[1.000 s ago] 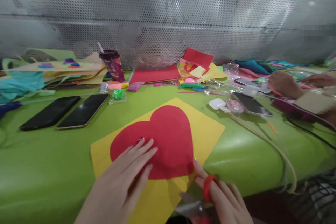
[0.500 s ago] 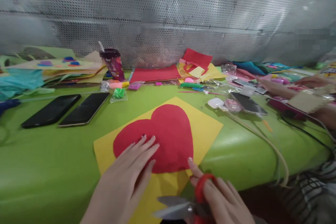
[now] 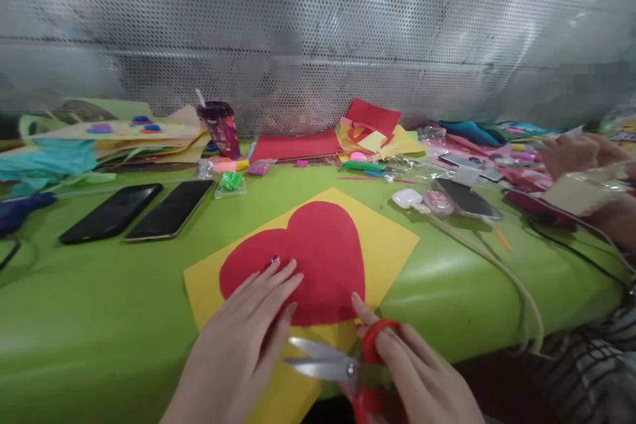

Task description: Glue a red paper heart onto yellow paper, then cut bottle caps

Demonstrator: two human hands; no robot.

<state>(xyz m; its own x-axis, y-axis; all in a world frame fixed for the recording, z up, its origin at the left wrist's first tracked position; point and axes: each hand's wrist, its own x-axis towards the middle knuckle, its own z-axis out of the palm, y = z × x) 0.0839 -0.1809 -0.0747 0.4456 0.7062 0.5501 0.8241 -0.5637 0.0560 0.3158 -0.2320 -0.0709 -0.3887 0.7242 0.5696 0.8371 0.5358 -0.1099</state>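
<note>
A red paper heart point(image 3: 322, 258) lies on a yellow paper sheet point(image 3: 390, 238) that reaches over the table's near edge. My left hand point(image 3: 253, 318) rests flat on the heart's left lobe, its fingers stretched out. In my right hand point(image 3: 405, 361) is a pair of scissors point(image 3: 342, 368) with red handles, the blades parted and pointing left over the sheet's lower part. The index fingertip of that hand touches the heart near its tip at lower right. Part of the lower scissor handle is hidden by the hand.
Two black phones point(image 3: 169, 211) lie at left on the green table point(image 3: 124, 305). Behind them stand a purple cup point(image 3: 221, 129) and stacked coloured papers point(image 3: 169, 136). A white earbud case point(image 3: 407, 198), cables and another phone point(image 3: 470, 199) lie at right, near another person's hands point(image 3: 579, 152).
The scissors have risen a little towards the heart, their blades still apart. My left hand stays on the heart. At right, the other person's hands have lifted.
</note>
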